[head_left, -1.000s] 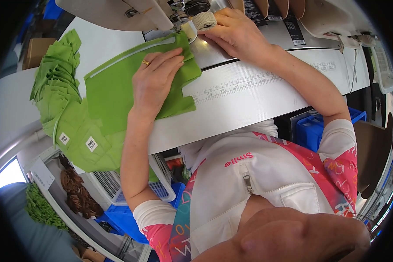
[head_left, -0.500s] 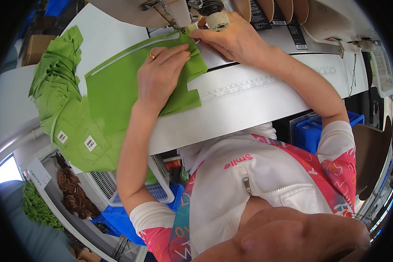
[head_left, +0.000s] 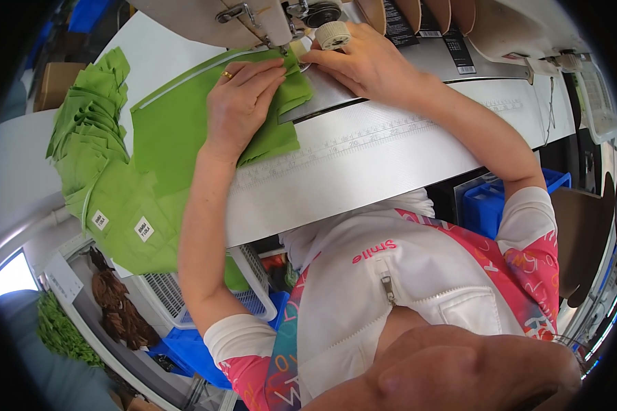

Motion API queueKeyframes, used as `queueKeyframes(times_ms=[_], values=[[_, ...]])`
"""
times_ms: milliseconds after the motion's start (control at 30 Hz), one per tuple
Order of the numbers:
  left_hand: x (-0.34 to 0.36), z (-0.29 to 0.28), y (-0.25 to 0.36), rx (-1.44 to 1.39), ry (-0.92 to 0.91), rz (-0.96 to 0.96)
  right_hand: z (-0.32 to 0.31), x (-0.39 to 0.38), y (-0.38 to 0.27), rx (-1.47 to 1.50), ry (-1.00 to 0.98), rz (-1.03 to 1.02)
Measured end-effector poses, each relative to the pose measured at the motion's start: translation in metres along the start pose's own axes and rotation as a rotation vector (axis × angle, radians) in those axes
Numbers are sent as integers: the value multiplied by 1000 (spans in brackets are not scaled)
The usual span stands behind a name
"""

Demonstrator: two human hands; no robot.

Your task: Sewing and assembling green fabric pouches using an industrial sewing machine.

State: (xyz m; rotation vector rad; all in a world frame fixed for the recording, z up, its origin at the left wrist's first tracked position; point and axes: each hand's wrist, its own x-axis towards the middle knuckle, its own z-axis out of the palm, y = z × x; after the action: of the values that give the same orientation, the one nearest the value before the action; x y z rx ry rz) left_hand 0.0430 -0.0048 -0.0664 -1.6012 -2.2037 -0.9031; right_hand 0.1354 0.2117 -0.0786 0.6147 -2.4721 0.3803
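Observation:
A green fabric piece with a pale strip along its far edge lies under the head of a sewing machine. On the cloth's right part rests my left hand, its fingers stretched flat and pressing down just before the needle area. My right hand is at the cloth's far right corner, beside the presser foot. Its thumb and fingers are bent together there, partly behind a cream knob; what lies between them is hidden.
Gathered green fabric pieces with white labels hang over the table's left side. A ruler scale runs along the white table. Brown curved pieces and black tags lie at the back right. Below are a white basket and a blue crate.
The green fabric has slid left and slightly away under the machine. My left hand has moved left with it, while my right hand stays by the presser foot.

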Motion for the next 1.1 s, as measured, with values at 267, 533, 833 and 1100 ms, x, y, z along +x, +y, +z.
queueKeyframes(times_ms=[267, 533, 833, 1100], values=[[-2, 5, -7, -8, 0, -8, -54, -54, -38, 115, -63, 180], [7, -12, 33, 246, -149, -56, -89, -53, 19, -379, 20, 173], [25, 16, 119, -1291, -296, -903, -79, -61, 31, -213, -4, 235], [39, 70, 127, -1743, -21, -1021, -92, -82, -33, 11, 66, 192]])
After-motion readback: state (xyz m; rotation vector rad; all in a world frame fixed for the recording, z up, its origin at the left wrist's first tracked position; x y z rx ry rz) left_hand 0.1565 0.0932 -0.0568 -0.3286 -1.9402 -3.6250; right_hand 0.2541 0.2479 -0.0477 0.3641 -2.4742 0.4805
